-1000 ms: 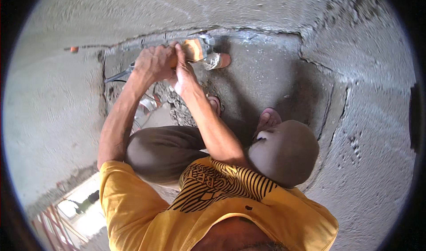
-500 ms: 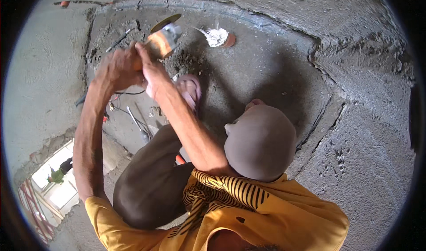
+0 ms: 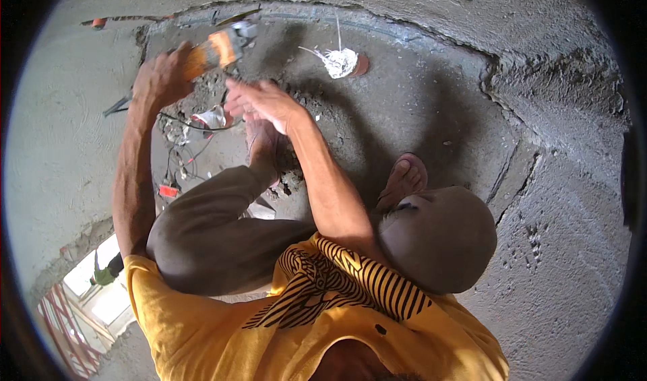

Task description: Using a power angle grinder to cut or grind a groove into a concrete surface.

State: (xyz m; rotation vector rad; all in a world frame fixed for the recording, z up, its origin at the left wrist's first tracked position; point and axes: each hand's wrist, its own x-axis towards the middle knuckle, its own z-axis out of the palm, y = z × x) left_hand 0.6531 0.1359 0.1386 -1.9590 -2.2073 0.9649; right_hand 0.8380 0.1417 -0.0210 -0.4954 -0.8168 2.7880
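An orange and grey angle grinder (image 3: 217,52) is held up at the upper left by my left hand (image 3: 164,76), whose fingers wrap round its body. Its thin cutting disc (image 3: 237,17) points toward the foot of the wall and looks blurred. My right hand (image 3: 263,105) is off the tool, open, with fingers stretched toward the left just below the grinder's head. Right of the grinder stands a reddish pipe stub (image 3: 362,66) with crumpled silvery-white wrapping (image 3: 339,62) over its end.
A groove (image 3: 502,175) runs through the rough floor and wall base at right. Broken rubble (image 3: 290,179) lies by my left foot. Black cords (image 3: 185,121) and a small red piece (image 3: 168,191) lie at left. A doorway (image 3: 108,280) with a person beyond shows at lower left.
My right hand has let go of the grinder and drawn down to the right. My left hand has carried the grinder slightly up and to the left. My knees have shifted, uncovering my right foot.
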